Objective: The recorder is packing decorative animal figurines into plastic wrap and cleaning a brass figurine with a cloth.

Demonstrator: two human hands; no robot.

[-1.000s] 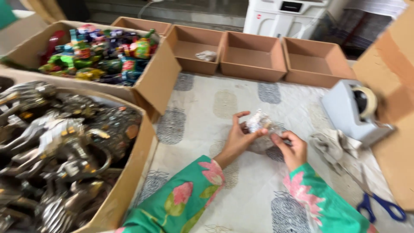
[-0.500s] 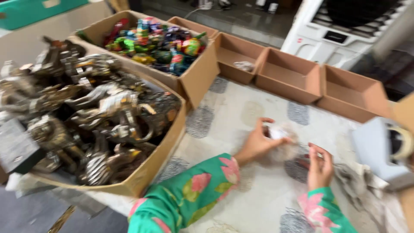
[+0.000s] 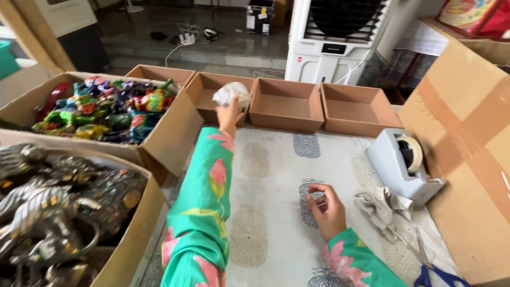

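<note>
My left hand (image 3: 230, 113) reaches far forward and is shut on a small item wrapped in clear plastic (image 3: 230, 94), held over the second of the small open cardboard boxes (image 3: 208, 104) at the back of the table. My right hand (image 3: 326, 209) rests on the patterned white tablecloth (image 3: 265, 212) near the middle, fingers curled around a small silvery piece (image 3: 317, 195). Both arms wear green sleeves with pink flowers.
A large carton of dark metal figurines (image 3: 58, 207) stands at the left, and a carton of colourful painted figures (image 3: 106, 109) behind it. A grey tape dispenser (image 3: 402, 165), a crumpled cloth (image 3: 380, 207) and blue-handled scissors (image 3: 433, 271) lie right. A big cardboard box (image 3: 467, 154) fills the right edge.
My left hand has moved away from my right hand and stretched forward with the wrapped item to the back row of boxes. The camera has swung back to the right.
</note>
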